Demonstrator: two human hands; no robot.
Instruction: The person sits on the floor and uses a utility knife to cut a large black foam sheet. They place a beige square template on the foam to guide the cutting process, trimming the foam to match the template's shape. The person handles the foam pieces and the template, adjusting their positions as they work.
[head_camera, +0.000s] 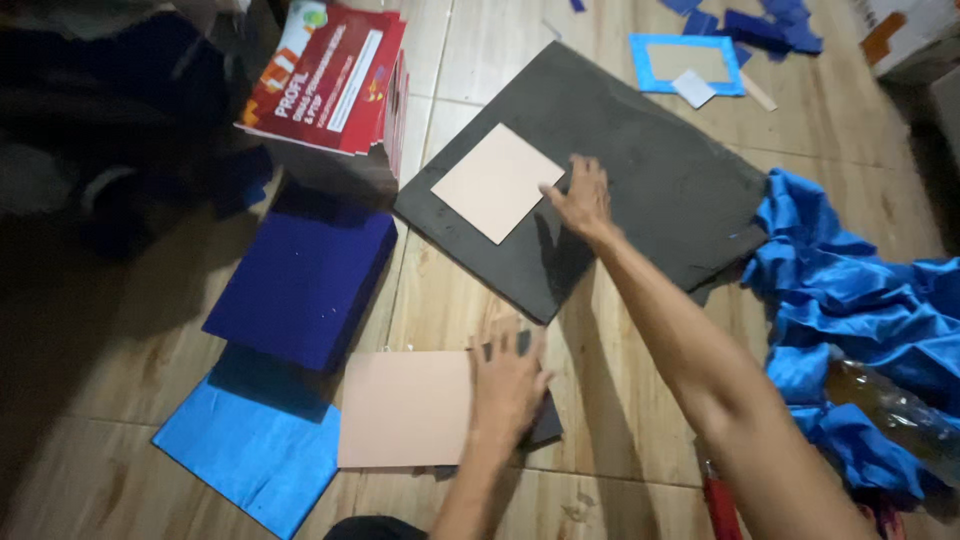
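Person is crouching over a tan tiled floor (620, 400), both arms reaching forward. The left hand (508, 385) is lying flat, fingers spread, pressing on the right end of a smooth pale pink card sheet (405, 408). That sheet is rectangular, long axis running left to right, lying flat near the person. A thin dark piece (546, 422) is sticking out just under the same hand.

The right hand (583, 200) is stretching further out, fingers spread, fingertips touching the corner of a second, smaller pink card square (497, 182). That square is sitting turned like a diamond on a big matte black foam board (640, 170), corners pointing away and toward the person. Nothing is being pinched by either hand.

Around: a glossy dark blue sheet stack (305, 275) to the left, overlapping a lighter shiny blue sheet (255, 440). A red printed booklet stack (335, 75) is lying far left. Crumpled shiny blue fabric (860, 300) is piling up on the right, crowding the board's edge, with clear crinkled plastic (890, 400) on it. A blue-bordered frame (688, 62) and dark blue scraps (770, 25) are lying at the far side. A red object (718, 505) is partly hidden under the right arm.
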